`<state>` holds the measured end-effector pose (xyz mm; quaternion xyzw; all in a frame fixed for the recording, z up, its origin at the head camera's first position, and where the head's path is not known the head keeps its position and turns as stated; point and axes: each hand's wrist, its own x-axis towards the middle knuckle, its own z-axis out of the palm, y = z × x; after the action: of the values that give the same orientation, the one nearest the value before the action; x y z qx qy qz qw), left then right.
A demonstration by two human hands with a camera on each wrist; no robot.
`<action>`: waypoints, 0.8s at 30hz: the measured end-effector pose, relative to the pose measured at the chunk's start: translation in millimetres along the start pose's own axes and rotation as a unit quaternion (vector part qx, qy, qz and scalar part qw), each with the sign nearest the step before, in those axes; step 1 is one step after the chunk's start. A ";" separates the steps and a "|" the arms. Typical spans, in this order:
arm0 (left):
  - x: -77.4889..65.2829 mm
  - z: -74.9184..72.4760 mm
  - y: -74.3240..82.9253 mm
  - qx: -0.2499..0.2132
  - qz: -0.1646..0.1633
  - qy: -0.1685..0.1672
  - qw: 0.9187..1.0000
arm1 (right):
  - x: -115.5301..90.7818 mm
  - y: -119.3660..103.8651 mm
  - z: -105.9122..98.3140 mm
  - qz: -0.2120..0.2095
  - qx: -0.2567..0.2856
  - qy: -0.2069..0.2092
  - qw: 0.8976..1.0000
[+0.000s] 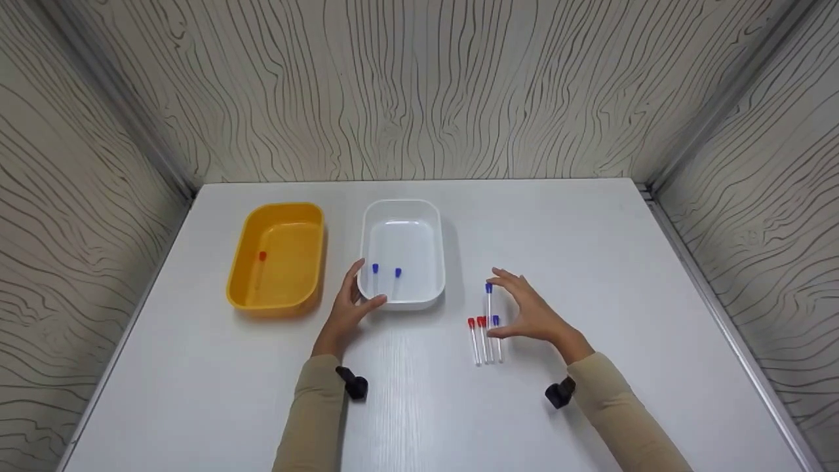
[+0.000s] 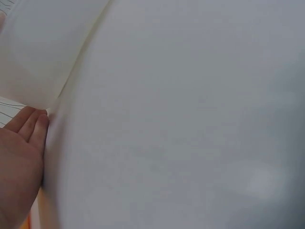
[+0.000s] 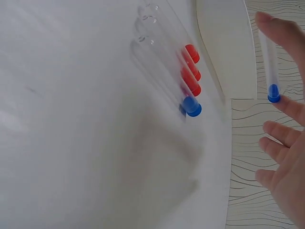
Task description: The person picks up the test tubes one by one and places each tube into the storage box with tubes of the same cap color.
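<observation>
My left hand (image 1: 346, 313) rests at the near-left corner of a white tray (image 1: 438, 262), thumb by the front rim and straight fingers along the left side. Two blue-capped test tubes (image 1: 397, 274) lie inside that tray. Between thumb and index finger, my right hand (image 1: 534, 313) pinches a clear test tube (image 3: 269, 57) by its ends, blue cap at the index fingertip; the other fingers are spread. Below it on the table, test tubes with red caps (image 3: 192, 87) and one with a blue cap (image 3: 193, 107) lie side by side.
Left of the white tray stands a yellow tray (image 1: 318, 262) with one red-capped test tube (image 1: 261, 265) in it. Wood-patterned panels (image 1: 419, 92) enclose the white table (image 1: 577, 236) at the back and both sides.
</observation>
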<state>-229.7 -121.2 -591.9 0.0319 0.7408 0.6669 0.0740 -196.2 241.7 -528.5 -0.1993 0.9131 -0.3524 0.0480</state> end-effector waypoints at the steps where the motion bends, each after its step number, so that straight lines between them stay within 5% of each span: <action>1: -0.1 0.0 0.4 0.001 -0.001 0.001 1.000 | 1.6 -1.2 -0.1 -0.002 0.004 0.000 1.000; 19: 0.5 0.4 7.2 0.004 -0.039 0.002 0.999 | 29.1 -22.2 3.0 0.004 0.040 -0.025 0.999; 24: -3.9 -0.7 15.4 -0.005 -0.021 -0.004 1.000 | 38.7 -29.0 5.0 0.009 0.037 -0.024 0.999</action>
<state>-226.8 -120.8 -576.3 0.0184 0.7376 0.6688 0.0912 -221.0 203.7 -511.0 -0.1974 0.8998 -0.3806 0.0810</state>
